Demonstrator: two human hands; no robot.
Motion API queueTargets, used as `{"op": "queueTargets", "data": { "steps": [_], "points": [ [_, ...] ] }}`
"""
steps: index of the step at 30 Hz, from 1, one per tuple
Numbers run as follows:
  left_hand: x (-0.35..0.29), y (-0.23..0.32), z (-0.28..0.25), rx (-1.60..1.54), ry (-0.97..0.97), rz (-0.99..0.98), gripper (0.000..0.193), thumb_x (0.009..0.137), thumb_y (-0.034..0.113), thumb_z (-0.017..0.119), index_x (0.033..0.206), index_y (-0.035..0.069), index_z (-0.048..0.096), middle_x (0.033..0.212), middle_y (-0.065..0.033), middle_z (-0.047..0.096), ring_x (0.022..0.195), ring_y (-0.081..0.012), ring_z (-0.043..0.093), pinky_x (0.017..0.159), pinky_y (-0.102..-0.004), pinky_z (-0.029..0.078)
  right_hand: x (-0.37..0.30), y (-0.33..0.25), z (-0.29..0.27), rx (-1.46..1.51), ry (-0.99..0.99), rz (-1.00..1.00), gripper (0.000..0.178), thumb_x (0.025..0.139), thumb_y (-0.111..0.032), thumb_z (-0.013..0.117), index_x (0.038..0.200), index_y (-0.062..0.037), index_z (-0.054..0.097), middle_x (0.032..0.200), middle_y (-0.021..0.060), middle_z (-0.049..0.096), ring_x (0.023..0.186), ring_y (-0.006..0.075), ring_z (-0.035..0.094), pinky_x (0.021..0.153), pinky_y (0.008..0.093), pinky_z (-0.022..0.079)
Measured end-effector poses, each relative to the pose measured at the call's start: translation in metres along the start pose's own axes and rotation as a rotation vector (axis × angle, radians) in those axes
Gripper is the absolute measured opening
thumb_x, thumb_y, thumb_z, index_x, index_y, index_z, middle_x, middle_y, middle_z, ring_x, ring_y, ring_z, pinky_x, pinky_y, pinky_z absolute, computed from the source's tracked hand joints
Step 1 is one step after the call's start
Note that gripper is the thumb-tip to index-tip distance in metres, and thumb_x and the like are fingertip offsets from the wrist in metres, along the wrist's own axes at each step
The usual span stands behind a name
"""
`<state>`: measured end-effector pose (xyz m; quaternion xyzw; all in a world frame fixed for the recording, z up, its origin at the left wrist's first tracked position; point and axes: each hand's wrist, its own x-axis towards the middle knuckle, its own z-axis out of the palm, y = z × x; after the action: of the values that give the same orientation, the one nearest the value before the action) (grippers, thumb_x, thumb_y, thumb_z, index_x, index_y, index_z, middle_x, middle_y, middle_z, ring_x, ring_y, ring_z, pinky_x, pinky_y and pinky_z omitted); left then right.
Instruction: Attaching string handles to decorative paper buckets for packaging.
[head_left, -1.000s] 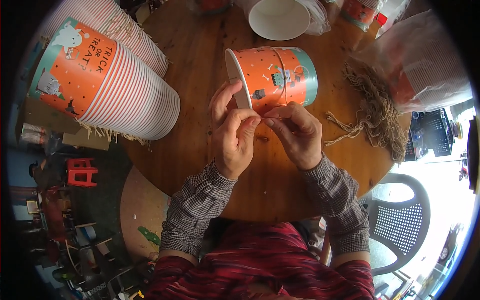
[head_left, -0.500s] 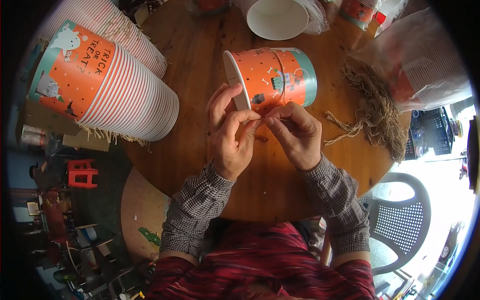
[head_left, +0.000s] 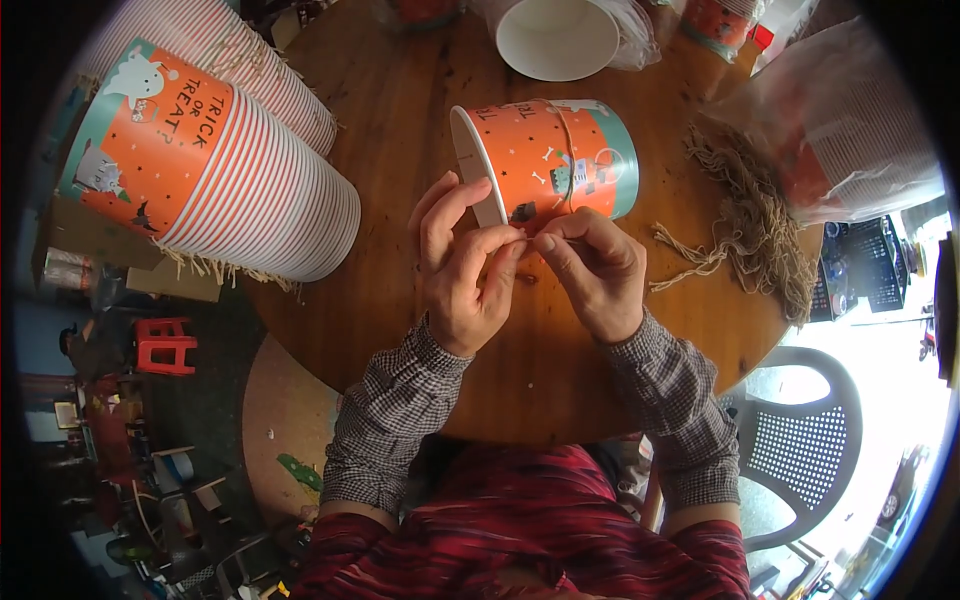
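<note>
An orange and teal paper bucket (head_left: 535, 150) with printed figures lies on its side on the wooden table, its white rim toward the left. A thin tan cord (head_left: 567, 150) runs over its side and down to my fingers. My left hand (head_left: 465, 265) pinches the cord between thumb and index finger, its other fingers raised by the rim. Close beside it, my right hand (head_left: 595, 268) also pinches the cord, thumb against index finger. The two sets of fingertips nearly touch just in front of the bucket. The cord's end between them is too small to make out.
Nested stacks of matching buckets (head_left: 240, 180) lie at the left. A bundle of tan cords (head_left: 765, 240) hangs toward the table's right edge, near bagged buckets (head_left: 850, 130). At the back a white-mouthed bucket (head_left: 557, 38) lies in plastic. A grey chair (head_left: 800, 450) stands at right.
The bucket has rolled slightly toward me and shifted a little right, showing more of its lettering. Both hands stay pinched on the cord, with only small finger movements.
</note>
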<state>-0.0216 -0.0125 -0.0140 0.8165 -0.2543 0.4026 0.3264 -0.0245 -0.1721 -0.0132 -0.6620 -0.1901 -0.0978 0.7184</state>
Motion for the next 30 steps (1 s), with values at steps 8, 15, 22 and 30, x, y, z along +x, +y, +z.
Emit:
{"op": "queueTargets", "data": {
  "steps": [8, 15, 22, 30],
  "points": [
    [-0.001, 0.000, 0.004, -0.026, 0.036, -0.016, 0.021, 0.074, 0.000, 0.072, 0.091, 0.008, 0.062, 0.125, -0.0080, 0.051, 0.119, -0.0337, 0.046, 0.097, -0.0430, 0.043, -0.001, 0.010, 0.001, 0.057, 0.015, 0.000, 0.006, 0.088, -0.004, 0.065, 0.090, 0.0009, 0.062, 0.080, 0.0042, 0.067, 0.069, 0.0060, 0.062, 0.060, 0.0197, 0.050],
    [-0.003, -0.004, 0.001, -0.016, 0.025, -0.006, 0.019, 0.075, 0.003, 0.072, 0.091, 0.009, 0.063, 0.124, -0.0071, 0.052, 0.119, -0.0326, 0.047, 0.096, -0.0419, 0.043, -0.001, 0.004, 0.003, 0.062, -0.010, 0.032, 0.005, 0.089, -0.002, 0.062, 0.092, 0.0013, 0.059, 0.080, 0.0038, 0.066, 0.072, 0.0058, 0.062, 0.063, 0.0200, 0.049],
    [-0.006, -0.001, 0.009, -0.434, 0.174, -0.272, 0.045, 0.081, 0.010, 0.072, 0.118, 0.001, 0.047, 0.121, -0.0139, 0.048, 0.107, -0.0233, 0.051, 0.088, -0.0345, 0.048, 0.002, 0.005, 0.002, -0.117, 0.106, -0.099, 0.009, 0.084, 0.001, 0.064, 0.091, 0.0002, 0.059, 0.084, 0.0070, 0.063, 0.070, 0.0114, 0.062, 0.063, 0.0246, 0.051],
    [-0.008, 0.002, 0.013, -0.620, -0.075, -0.560, 0.031, 0.083, -0.003, 0.061, 0.112, 0.000, 0.054, 0.102, -0.0087, 0.057, 0.089, -0.0162, 0.061, 0.076, -0.0274, 0.050, 0.003, 0.004, 0.006, -0.530, 0.099, -0.452, 0.019, 0.074, 0.004, 0.070, 0.089, -0.0022, 0.061, 0.085, 0.0090, 0.059, 0.073, 0.0218, 0.062, 0.060, 0.0316, 0.052]
  ]
}}
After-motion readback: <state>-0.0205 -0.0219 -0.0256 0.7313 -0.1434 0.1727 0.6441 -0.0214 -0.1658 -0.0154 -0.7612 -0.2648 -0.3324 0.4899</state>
